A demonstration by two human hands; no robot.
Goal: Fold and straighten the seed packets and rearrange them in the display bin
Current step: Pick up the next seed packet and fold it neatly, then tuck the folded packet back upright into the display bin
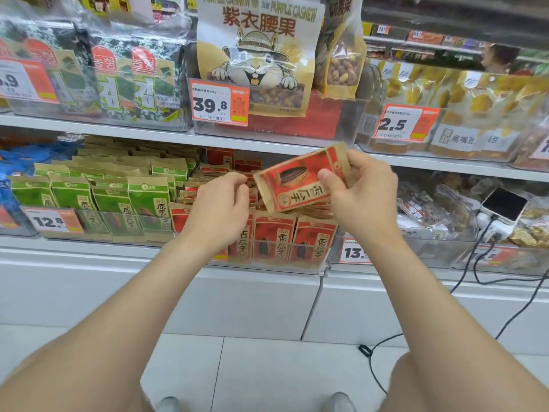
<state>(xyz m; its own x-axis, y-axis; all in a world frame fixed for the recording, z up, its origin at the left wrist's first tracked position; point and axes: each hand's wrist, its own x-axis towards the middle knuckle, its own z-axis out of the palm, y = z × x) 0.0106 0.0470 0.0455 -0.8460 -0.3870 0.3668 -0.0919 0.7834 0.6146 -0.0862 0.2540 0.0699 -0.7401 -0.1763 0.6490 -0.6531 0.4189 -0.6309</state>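
Note:
My right hand (pixel 361 191) grips a red and brown seed packet (pixel 292 181), held sideways and tilted in the air above the display bin (pixel 267 264). My left hand (pixel 221 200) is just left of the packet's lower left corner, fingers curled close to its edge; whether it touches the packet is unclear. Below, several red seed packets (pixel 274 240) stand upright in the front row of the clear bin, with more lying loosely stacked behind them.
Green seed packets (pixel 118 200) fill the bin to the left. Cashew bags (pixel 258 55) stand on the shelf above. To the right, a phone (pixel 503 203) lies on snack bags with a black cable (pixel 475 263) hanging down the shelf front.

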